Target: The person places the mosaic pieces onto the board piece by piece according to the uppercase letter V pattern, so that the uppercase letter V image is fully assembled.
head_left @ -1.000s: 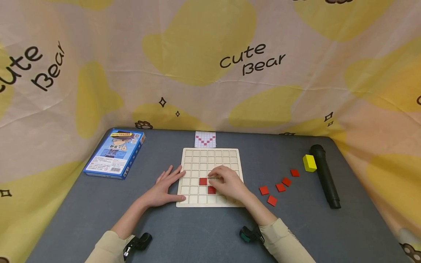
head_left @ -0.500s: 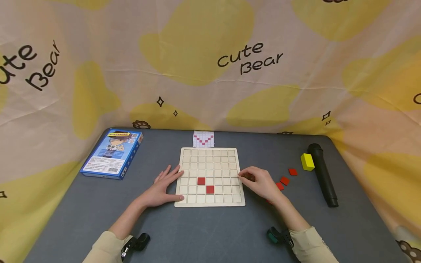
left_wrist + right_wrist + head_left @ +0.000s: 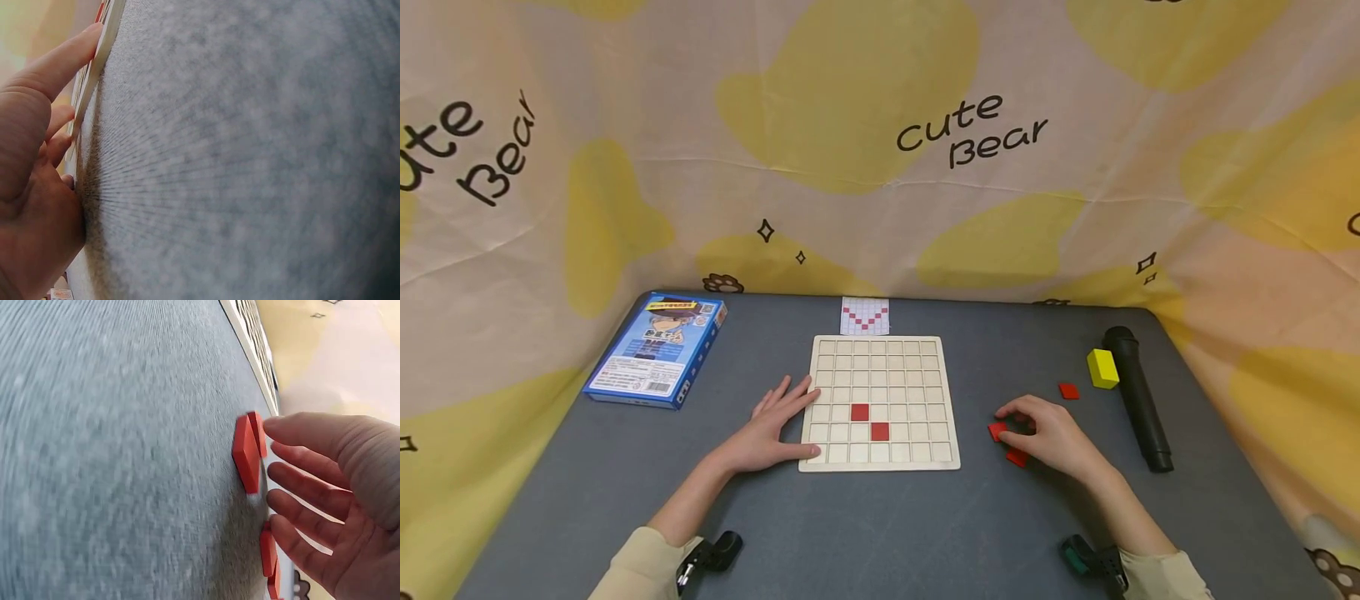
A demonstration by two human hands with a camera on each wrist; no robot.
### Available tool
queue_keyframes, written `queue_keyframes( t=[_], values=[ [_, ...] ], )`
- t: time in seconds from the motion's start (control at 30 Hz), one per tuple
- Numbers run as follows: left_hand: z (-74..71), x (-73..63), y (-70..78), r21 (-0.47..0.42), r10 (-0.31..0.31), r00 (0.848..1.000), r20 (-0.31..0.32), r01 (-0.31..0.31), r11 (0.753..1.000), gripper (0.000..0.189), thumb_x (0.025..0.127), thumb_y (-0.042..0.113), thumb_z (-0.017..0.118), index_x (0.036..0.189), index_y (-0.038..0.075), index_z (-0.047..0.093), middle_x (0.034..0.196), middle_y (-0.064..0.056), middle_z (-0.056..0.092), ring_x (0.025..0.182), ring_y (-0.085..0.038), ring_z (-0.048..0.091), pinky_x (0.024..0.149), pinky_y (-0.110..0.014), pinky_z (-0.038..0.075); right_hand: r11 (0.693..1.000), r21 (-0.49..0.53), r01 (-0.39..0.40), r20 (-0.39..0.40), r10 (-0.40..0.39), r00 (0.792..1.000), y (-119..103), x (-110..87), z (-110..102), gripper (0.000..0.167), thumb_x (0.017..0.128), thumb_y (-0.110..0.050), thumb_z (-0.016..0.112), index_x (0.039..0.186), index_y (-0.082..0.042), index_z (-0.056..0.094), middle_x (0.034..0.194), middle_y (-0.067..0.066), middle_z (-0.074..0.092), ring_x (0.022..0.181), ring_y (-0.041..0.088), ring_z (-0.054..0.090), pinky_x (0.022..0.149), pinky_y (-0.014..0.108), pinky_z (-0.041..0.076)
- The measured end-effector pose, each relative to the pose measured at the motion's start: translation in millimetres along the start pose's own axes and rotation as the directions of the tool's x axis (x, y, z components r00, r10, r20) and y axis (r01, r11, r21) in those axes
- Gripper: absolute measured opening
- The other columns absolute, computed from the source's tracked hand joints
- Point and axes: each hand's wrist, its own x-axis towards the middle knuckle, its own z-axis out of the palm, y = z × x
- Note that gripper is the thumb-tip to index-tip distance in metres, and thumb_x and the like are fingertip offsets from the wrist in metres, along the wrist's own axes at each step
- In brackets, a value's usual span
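My left hand (image 3: 769, 433) lies spread at the left edge of a pale grid board (image 3: 917, 467), its thumb and fingertips resting on the rim. Two red square tiles (image 3: 860, 412) sit in cells of the board, diagonal to each other. Right of the board, my right hand (image 3: 1051, 437) is over the loose red tiles, thumb and index finger either side of one tile (image 3: 997, 432). In the right wrist view the thumb tip is close to that tile (image 3: 257, 432); contact is unclear. A nearer tile (image 3: 245, 453) lies below the fingers. My hand covers other tiles in the head view.
Behind the board lies a pattern card (image 3: 865, 317) with a pink V. A blue box (image 3: 658, 350) stands at the left. On the right are a loose red tile (image 3: 1069, 391), a yellow block (image 3: 1102, 369) and a black microphone (image 3: 1138, 400). A printed cloth hangs behind the table.
My right hand has left the board and moved right to the loose red tiles. The left hand stays on the board's edge. The two tiles in the board are unmoved.
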Motion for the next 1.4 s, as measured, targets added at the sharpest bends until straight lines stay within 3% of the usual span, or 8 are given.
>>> queue_keyframes(
  t=[0.23,0.87,1.17,1.4],
  values=[
    [0.1,1.0,-1.4,0.002,0.006,1.000,-0.003,-0.006,1.000,0.086,0.084,0.040,0.076,0.152,0.008,0.034,0.161,-0.014,0.017,0.147,-0.041,-0.002,0.110,-0.064,-0.002,1.000,-0.017,-0.008,0.022,0.008,1.000,1.6,-4.8,-4.7,0.024,0.080,-0.018,0.081,0.102,-0.015,0.072,0.104,-0.004,0.065,0.089,0.017,0.057,0.079,0.034,0.049],
    [1.2,0.0,-0.6,0.000,0.007,1.000,-0.010,-0.007,1.000,0.085,0.084,0.039,0.076,0.151,0.008,0.036,0.161,-0.013,0.018,0.147,-0.041,-0.001,0.110,-0.064,-0.002,0.999,-0.055,0.002,-0.055,-0.005,0.998,8.6,-2.2,4.6,0.022,0.079,-0.025,0.083,0.096,-0.018,0.071,0.098,-0.006,0.064,0.084,0.014,0.055,0.074,0.032,0.049],
    [1.3,-0.4,-0.8,0.004,0.004,1.000,-0.012,-0.004,1.000,0.085,0.084,0.040,0.076,0.151,0.008,0.036,0.161,-0.013,0.018,0.147,-0.041,-0.001,0.110,-0.063,-0.002,1.000,-0.009,-0.007,-0.061,0.006,0.998,0.1,13.8,12.8,0.021,0.080,-0.031,0.082,0.096,-0.022,0.071,0.098,-0.008,0.065,0.089,0.015,0.059,0.080,0.039,0.050],
    [0.8,0.3,-0.3,0.005,-0.002,1.000,-0.009,0.002,1.000,0.085,0.084,0.040,0.076,0.152,0.008,0.036,0.161,-0.014,0.018,0.147,-0.040,-0.001,0.111,-0.063,-0.002,0.999,0.040,0.005,-0.039,-0.004,0.999,-24.7,35.0,25.9,0.023,0.078,-0.030,0.083,0.096,-0.020,0.072,0.097,-0.009,0.065,0.088,0.012,0.057,0.079,0.036,0.049]
  ],
)
